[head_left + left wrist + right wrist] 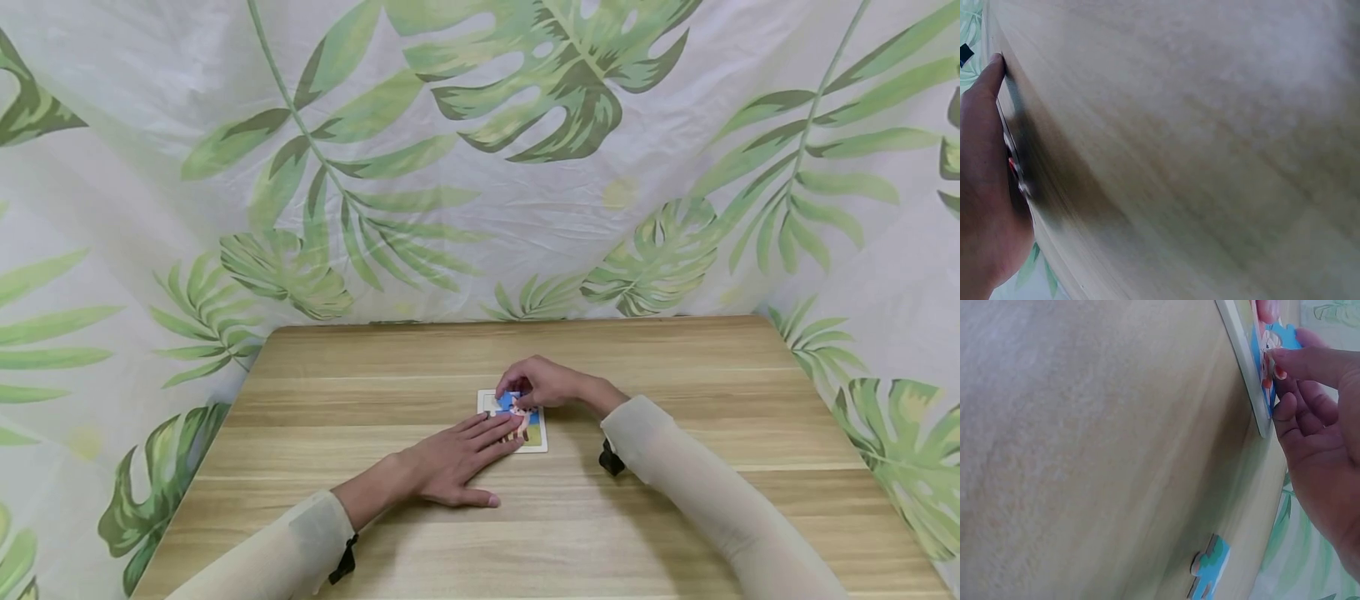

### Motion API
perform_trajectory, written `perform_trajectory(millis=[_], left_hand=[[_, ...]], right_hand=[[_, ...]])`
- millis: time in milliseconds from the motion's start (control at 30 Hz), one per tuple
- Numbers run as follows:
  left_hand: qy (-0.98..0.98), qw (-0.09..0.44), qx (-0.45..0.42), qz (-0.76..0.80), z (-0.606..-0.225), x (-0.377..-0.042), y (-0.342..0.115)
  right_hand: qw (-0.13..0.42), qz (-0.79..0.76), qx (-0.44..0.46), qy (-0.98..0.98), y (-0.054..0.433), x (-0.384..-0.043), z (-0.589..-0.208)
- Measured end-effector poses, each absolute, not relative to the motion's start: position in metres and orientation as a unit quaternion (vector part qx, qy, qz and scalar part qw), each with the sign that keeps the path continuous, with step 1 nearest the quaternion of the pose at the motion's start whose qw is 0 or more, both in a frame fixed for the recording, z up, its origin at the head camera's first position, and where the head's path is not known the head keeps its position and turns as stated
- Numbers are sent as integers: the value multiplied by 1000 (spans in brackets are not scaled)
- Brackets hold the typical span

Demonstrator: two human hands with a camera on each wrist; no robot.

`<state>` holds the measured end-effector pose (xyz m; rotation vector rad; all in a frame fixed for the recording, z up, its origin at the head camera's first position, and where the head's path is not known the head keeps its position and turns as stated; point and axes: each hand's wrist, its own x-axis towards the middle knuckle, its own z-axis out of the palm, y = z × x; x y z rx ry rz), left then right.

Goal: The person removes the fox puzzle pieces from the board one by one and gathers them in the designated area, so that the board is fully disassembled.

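Note:
A small jigsaw puzzle in a white-bordered tray [544, 451] lies on the wooden table, with a picture in blue, yellow and red. My left hand [457, 460] rests flat, palm down, its straight fingers lying across the lower left of the puzzle and hiding that part. At the far edge of the tray my right hand [546, 382] pinches a blue puzzle piece [507, 401] between thumb and fingers, over the upper part of the picture. The right wrist view shows this blue piece [1290, 336] tilted up at the fingertips, with the tray's pale edge [1244, 359] beside it.
A loose blue and green puzzle piece [1211, 569] lies on the table near my right wrist. Wood-grain tabletop [360, 383] surrounds the tray. Behind the table's far edge hangs a leaf-patterned cloth [525, 225].

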<state>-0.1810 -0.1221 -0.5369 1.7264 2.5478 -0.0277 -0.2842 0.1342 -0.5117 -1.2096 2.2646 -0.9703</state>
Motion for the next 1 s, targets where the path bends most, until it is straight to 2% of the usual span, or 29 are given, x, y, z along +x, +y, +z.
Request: perform_trajectory(millis=[467, 1000], left_hand=[[829, 32, 559, -14, -538, -180, -123], [831, 32, 556, -14, -541, -179, -123]], right_hand=[[190, -371, -416, 808, 140, -287, -519], [191, -385, -392, 813, 160, -284, -504]])
